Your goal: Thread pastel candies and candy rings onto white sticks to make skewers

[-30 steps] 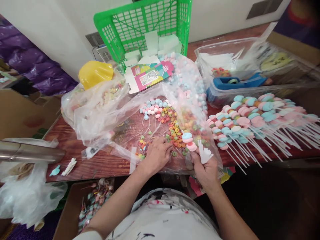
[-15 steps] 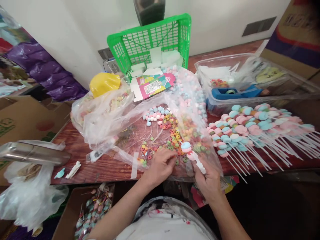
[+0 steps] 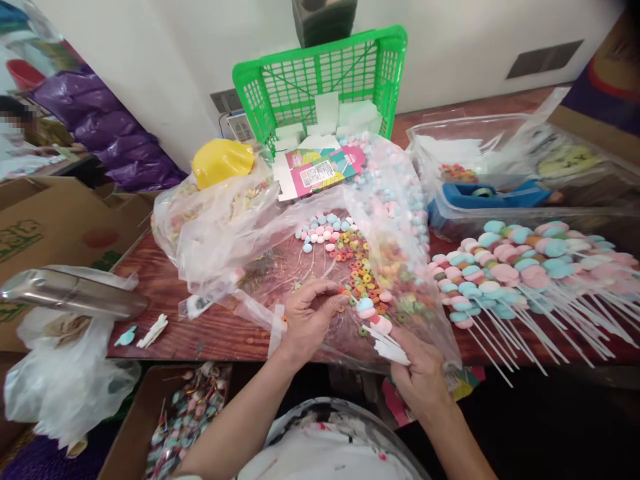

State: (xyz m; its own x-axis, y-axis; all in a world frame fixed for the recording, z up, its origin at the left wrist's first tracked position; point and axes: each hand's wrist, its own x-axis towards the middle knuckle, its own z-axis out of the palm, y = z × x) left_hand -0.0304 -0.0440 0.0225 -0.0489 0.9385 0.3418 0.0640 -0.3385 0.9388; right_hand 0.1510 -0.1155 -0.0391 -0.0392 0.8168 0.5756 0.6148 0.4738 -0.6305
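Observation:
My left hand is over the plastic sheet, thumb and forefinger pinched on a small orange-red cereal ring. My right hand is closed around a bundle of white sticks. From the same grip a stick threaded with blue and pink marshmallows and a red ring points toward my left hand. Loose coloured cereal rings lie on the sheet beyond both hands. Behind them is a small heap of blue, pink and white marshmallows.
Finished marshmallow skewers are piled on the right, before a clear plastic bin with a blue tape dispenser. A green basket stands at the back. Left are a plastic bag and a steel flask. An open box sits below.
My left hand has lifted off the cereal rings, its fingers pinched on one. The right hand's skewer and sticks have tilted toward the left. The whole view has shifted slightly.

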